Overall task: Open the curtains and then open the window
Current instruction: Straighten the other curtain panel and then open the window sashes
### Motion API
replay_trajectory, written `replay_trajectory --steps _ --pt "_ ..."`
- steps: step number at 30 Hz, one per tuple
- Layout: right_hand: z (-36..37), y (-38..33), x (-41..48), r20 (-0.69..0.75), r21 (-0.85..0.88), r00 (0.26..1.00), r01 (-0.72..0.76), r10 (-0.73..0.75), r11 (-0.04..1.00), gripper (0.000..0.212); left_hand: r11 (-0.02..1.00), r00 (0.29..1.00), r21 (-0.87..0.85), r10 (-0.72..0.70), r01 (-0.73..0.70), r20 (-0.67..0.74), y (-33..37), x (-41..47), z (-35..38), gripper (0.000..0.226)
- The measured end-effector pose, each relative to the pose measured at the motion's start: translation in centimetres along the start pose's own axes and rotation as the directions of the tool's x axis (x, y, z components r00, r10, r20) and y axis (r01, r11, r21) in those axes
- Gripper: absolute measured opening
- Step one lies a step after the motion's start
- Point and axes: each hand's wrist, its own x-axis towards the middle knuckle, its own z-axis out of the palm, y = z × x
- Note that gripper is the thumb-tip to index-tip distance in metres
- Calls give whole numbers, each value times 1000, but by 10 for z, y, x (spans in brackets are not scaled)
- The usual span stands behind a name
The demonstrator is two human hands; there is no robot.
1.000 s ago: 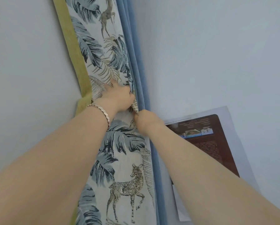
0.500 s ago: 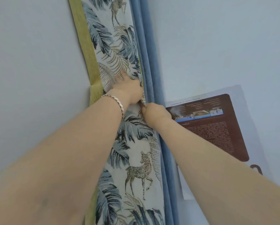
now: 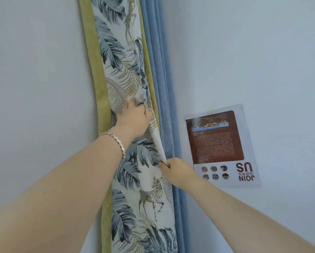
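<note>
Both hands gripping the printed curtain's edge

Your left hand (image 3: 134, 119) bunches the leaf-print curtain (image 3: 127, 73); your right hand (image 3: 178, 170) pinches its white edge lower down, beside the blue curtain (image 3: 162, 88). No window shows. Pulling downward, not sideways, may strain its hanging and jam the slide.

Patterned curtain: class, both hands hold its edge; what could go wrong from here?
1. The right hand pinches only a thin fold of the patterned curtain, so that grip may slip.
2. The left hand pulls higher up; uneven tugging could strain the fabric.
3. The blue curtain alongside may get dragged too.
</note>
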Motion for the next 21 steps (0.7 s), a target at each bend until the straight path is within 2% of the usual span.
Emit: replay_trajectory --steps 2,4,7,9,11,13,15,17,19,21 --pt "-1 -18 -24 6 -21 1000 0 0 1000 49 997 999 -62 38 -35 38 -6 -33 -1 37" --pt "0 -34 -52 6 21 1000 1 -1 1000 49 991 986 -118 74 -57 150 -13 -74 -7 38" --pt "-4 -51 -93 3 254 1000 -2 1 967 47 976 971 -211 6 46 241 -25 -131 -19 40" --pt "-10 -62 -119 -8 426 998 -47 55 903 44 975 963 -200 -46 102 264 -36 -166 -32 32" --pt "-14 -79 -146 -10 485 996 -69 85 872 40 983 953 -143 -67 114 297 -51 -197 -47 21" --pt "-16 -92 -164 -52 387 992 -88 117 918 37 993 931 -67 -71 102 358 -61 -223 -69 19" --pt "-11 -103 -180 -110 140 976 -171 187 975 28 991 893 -45 -94 127 441 -70 -244 -85 24" --pt "1 -112 -200 -116 -88 949 -303 292 949 20 974 823 -45 -163 223 544 -75 -265 -101 36" --pt "14 -120 -220 13 -233 926 -365 378 901 24 933 760 -91 -226 349 609 -76 -282 -112 43" --pt "22 -136 -245 175 -301 892 -354 416 886 19 886 721 -122 -276 447 636 -75 -302 -128 38"
